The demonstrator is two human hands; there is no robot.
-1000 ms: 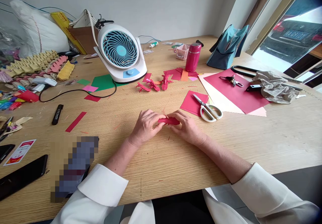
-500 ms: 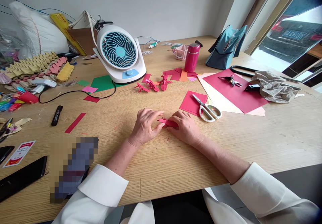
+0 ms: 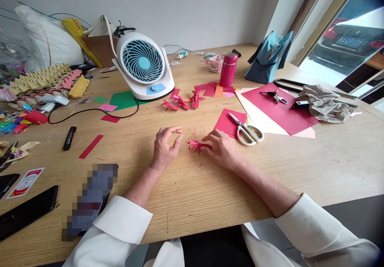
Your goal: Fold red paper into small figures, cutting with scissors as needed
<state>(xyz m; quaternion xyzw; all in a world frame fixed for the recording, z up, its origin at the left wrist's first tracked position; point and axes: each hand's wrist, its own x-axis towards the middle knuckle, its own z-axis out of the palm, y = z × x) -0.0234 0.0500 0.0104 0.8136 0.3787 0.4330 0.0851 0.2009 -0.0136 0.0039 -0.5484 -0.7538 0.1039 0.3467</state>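
Note:
A small red cut-paper figure (image 3: pixel 196 145) with thin jagged limbs lies on the wooden table. The thumb and fingers of my right hand (image 3: pixel 222 149) are closed on its right end. My left hand (image 3: pixel 166 147) is apart from it on the left, thumb and fingers spread with nothing between them. Behind, three similar red paper figures (image 3: pixel 181 102) stand in a row. White-handled scissors (image 3: pixel 247 131) rest partly on red paper squares (image 3: pixel 227 121), right of my right hand.
A white fan (image 3: pixel 144 65) stands at the back left, its cable curving across the table (image 3: pixel 168 203). A pink flask (image 3: pixel 229 70), large red sheet (image 3: pixel 279 109) and blue bag (image 3: pixel 268 59) are at the right. Phones (image 3: pixel 30 213) and a black marker (image 3: pixel 69 138) lie left.
My left hand has let go of the red paper figure and moved left. More of the figure now shows, while my right hand stays at its right end.

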